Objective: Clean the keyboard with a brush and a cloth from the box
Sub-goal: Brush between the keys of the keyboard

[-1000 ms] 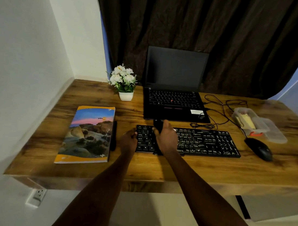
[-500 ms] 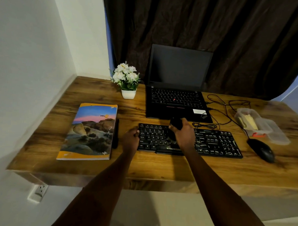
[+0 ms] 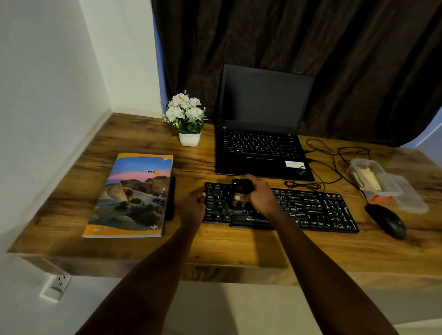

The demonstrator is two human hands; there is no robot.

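On the wooden desk (image 3: 237,245), in front of an open black laptop (image 3: 261,143), lies the black keyboard (image 3: 313,210). The right hand (image 3: 262,196) is curled round a black brush (image 3: 242,186) and holds it over the left part of the keys; whether its pale bristles touch them cannot be told. The left hand (image 3: 193,204) grips the keyboard's left edge, thumb on top. Q, A and Z read on the keys near the brush; a brand mark on the front edge is too blurred to read. At the far right stands the clear plastic box (image 3: 399,188), a yellowish cloth (image 3: 366,178) inside it, and just beside it a black mouse (image 3: 386,220). To the left lies a book (image 3: 136,194) with a rocky landscape cover bearing the word "you". A white sticker on the laptop's palm rest is unreadable
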